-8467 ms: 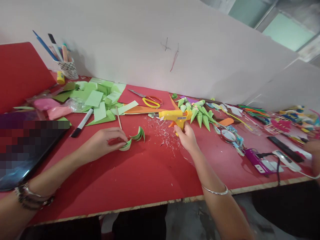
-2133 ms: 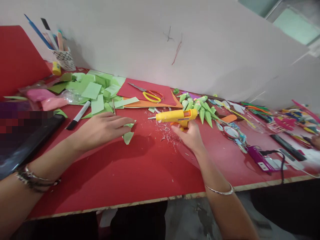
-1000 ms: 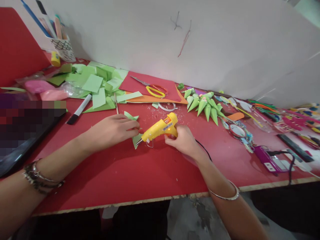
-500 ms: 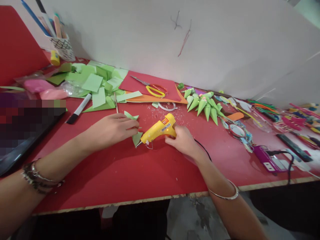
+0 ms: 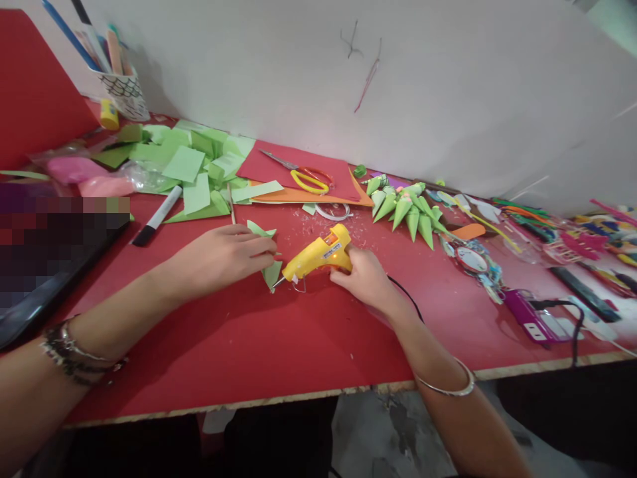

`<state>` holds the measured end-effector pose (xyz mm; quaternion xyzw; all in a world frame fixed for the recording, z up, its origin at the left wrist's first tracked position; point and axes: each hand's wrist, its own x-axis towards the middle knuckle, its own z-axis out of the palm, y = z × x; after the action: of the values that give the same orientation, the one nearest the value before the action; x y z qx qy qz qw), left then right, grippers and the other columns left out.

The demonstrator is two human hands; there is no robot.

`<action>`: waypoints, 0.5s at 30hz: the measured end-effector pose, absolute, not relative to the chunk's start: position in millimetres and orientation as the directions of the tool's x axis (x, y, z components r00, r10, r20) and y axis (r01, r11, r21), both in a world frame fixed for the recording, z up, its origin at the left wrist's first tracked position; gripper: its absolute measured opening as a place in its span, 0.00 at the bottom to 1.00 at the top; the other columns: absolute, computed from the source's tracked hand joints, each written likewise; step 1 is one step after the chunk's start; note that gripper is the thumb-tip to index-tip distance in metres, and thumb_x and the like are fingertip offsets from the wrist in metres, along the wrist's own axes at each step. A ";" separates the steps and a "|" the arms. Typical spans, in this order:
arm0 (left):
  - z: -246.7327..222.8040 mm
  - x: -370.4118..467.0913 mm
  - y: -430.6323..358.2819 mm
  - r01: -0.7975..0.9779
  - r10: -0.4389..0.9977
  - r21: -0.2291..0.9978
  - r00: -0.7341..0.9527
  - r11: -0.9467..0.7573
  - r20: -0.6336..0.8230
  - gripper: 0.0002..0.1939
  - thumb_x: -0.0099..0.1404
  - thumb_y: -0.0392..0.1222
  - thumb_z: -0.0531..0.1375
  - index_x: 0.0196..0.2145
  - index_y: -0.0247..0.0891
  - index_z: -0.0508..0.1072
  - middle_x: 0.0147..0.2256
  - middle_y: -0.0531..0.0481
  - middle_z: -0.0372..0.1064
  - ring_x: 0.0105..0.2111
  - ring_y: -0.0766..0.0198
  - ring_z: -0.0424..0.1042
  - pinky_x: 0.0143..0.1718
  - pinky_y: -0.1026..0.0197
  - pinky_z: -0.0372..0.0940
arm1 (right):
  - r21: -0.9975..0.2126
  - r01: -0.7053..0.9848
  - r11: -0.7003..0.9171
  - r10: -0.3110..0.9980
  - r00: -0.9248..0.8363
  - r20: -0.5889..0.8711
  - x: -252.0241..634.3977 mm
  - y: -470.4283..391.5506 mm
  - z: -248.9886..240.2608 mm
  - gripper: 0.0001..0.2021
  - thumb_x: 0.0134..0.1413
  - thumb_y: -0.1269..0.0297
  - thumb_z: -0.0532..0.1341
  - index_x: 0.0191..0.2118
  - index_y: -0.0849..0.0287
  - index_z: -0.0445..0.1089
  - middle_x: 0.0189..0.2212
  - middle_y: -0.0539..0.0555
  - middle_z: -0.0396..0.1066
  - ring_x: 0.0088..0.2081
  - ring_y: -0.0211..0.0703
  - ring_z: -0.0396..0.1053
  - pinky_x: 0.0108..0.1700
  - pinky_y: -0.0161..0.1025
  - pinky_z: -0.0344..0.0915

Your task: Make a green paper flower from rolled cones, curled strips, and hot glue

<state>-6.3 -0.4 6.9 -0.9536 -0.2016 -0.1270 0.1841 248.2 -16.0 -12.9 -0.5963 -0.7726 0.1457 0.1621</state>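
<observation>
My right hand (image 5: 365,275) is wrapped around the handle of a yellow hot glue gun (image 5: 314,255), which points down to the left. The gun's metal nozzle meets the lower tip of a small green paper piece (image 5: 271,276). Pressed over that paper are the closed fingers of my left hand (image 5: 233,253), so its middle is hidden. A thin wooden stick (image 5: 231,204) lies just behind my left hand. From the gun, a black cord (image 5: 407,295) runs behind my right wrist.
Green paper sheets (image 5: 184,166) are heaped at the back left, near a marker (image 5: 157,218). Scissors (image 5: 301,176) rest on red paper (image 5: 338,174). Green paper cones (image 5: 408,212) stand behind the gun. A purple power strip (image 5: 535,317) sits right, a dark device (image 5: 64,265) left.
The glue gun's nozzle has shifted very slightly to the right and up along the paper's tip. My left hand stays in place on the paper.
</observation>
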 end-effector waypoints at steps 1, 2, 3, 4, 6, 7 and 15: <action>7.0 -6.3 -0.4 0.428 0.333 -0.301 0.887 -0.852 0.318 0.16 0.64 0.30 0.45 0.34 0.39 0.70 0.40 0.51 0.71 0.37 0.65 0.70 0.38 0.62 0.60 | -0.416 0.875 0.247 0.969 -0.236 0.079 248.4 -15.7 -13.2 0.05 0.41 0.65 0.55 0.27 0.61 0.61 0.17 0.47 0.58 0.19 0.33 0.54 0.22 0.32 0.45; 7.0 -6.4 -0.3 0.424 0.328 -0.303 0.889 -0.853 0.320 0.16 0.64 0.30 0.45 0.34 0.39 0.70 0.40 0.51 0.71 0.37 0.64 0.70 0.38 0.62 0.60 | -0.414 0.877 0.246 0.969 -0.235 0.080 248.6 -15.5 -13.5 0.05 0.41 0.65 0.55 0.27 0.61 0.61 0.17 0.47 0.58 0.19 0.33 0.54 0.22 0.32 0.45; 7.0 -6.5 -0.3 0.421 0.323 -0.306 0.890 -0.854 0.322 0.16 0.64 0.30 0.44 0.34 0.38 0.70 0.40 0.50 0.71 0.37 0.64 0.70 0.38 0.61 0.60 | -0.410 0.878 0.245 0.969 -0.233 0.080 248.8 -15.2 -13.8 0.05 0.41 0.65 0.55 0.27 0.61 0.61 0.17 0.47 0.58 0.19 0.33 0.54 0.22 0.32 0.44; 6.9 -6.6 -0.3 0.418 0.321 -0.308 0.891 -0.854 0.320 0.16 0.64 0.30 0.44 0.34 0.38 0.70 0.40 0.50 0.71 0.37 0.64 0.70 0.37 0.61 0.60 | -0.407 0.880 0.244 0.969 -0.232 0.081 249.1 -15.0 -14.1 0.05 0.41 0.65 0.55 0.27 0.61 0.61 0.17 0.47 0.59 0.19 0.33 0.55 0.22 0.32 0.45; 7.0 -6.8 -0.3 0.416 0.323 -0.312 0.895 -0.854 0.308 0.17 0.65 0.30 0.43 0.34 0.38 0.70 0.40 0.49 0.71 0.37 0.64 0.70 0.37 0.61 0.61 | -0.404 0.881 0.248 0.969 -0.233 0.086 249.7 -14.4 -14.7 0.06 0.41 0.65 0.55 0.28 0.61 0.61 0.18 0.47 0.59 0.20 0.33 0.55 0.23 0.32 0.45; 7.1 -6.9 -0.4 0.418 0.328 -0.313 0.895 -0.853 0.303 0.17 0.65 0.30 0.43 0.34 0.38 0.70 0.40 0.49 0.71 0.37 0.64 0.70 0.37 0.61 0.61 | -0.404 0.880 0.250 0.968 -0.234 0.089 250.0 -14.2 -14.9 0.06 0.41 0.65 0.55 0.28 0.61 0.61 0.18 0.47 0.59 0.20 0.34 0.56 0.23 0.32 0.45; 8.5 -7.0 -0.9 0.434 0.342 -0.290 0.884 -0.853 0.317 0.16 0.64 0.29 0.45 0.34 0.39 0.70 0.39 0.50 0.71 0.36 0.63 0.70 0.37 0.61 0.61 | -0.390 0.888 0.244 0.970 -0.223 0.098 251.6 -11.9 -15.6 0.07 0.42 0.65 0.55 0.29 0.61 0.62 0.19 0.48 0.60 0.21 0.35 0.56 0.23 0.32 0.47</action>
<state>-7.0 -0.9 8.5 -0.9540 -0.2035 -0.1279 0.1791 251.6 -11.9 -15.6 -0.6019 -0.7717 0.1263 0.1621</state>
